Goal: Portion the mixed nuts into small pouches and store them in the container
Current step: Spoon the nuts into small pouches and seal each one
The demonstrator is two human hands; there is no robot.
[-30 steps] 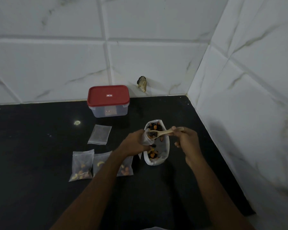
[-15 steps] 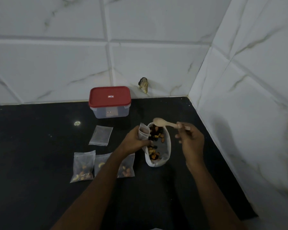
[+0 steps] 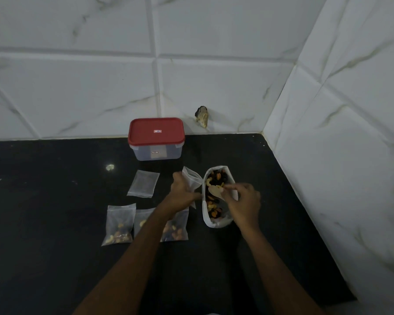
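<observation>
A white bag of mixed nuts lies open on the black counter. My right hand holds a small wooden spoon, its bowl down among the nuts. My left hand grips a small clear pouch upright just left of the bag. Filled pouches lie near the front: one at the left, another partly under my left forearm, and a third between them mostly hidden. An empty pouch lies flat behind them. The container with a red lid stands shut at the back.
The black counter meets white tiled walls at the back and at the right, forming a corner. A small dark chipped spot shows on the back wall above the counter. A light reflection glints on the counter.
My right hand brought the spoon from above the bag's far end down into the nuts. My left hand moved the held pouch slightly left, away from the bag's mouth.
</observation>
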